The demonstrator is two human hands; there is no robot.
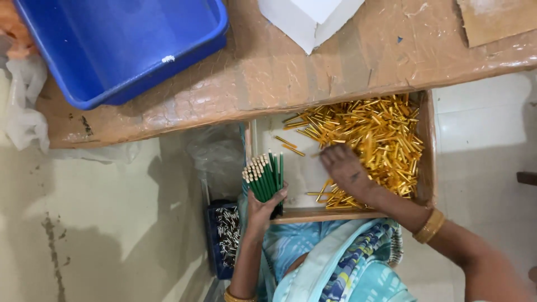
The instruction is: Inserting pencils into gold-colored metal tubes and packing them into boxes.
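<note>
Fist of my left hand [263,208] wrapped round green pencil bundle [265,176], my right hand [342,166] spread flat over gold tubes [380,140] beside it.

Small assembly workshop: worn wooden bench [313,72], tray of gold metal caps [380,134] at centre right, blue plastic tub [120,42] upper left.

Green pencils [265,176], gold tubes [375,140], blue tub [120,47]

Bright even daylight, soft shadows; right hand [342,168] perhaps motion-blurred.
</note>
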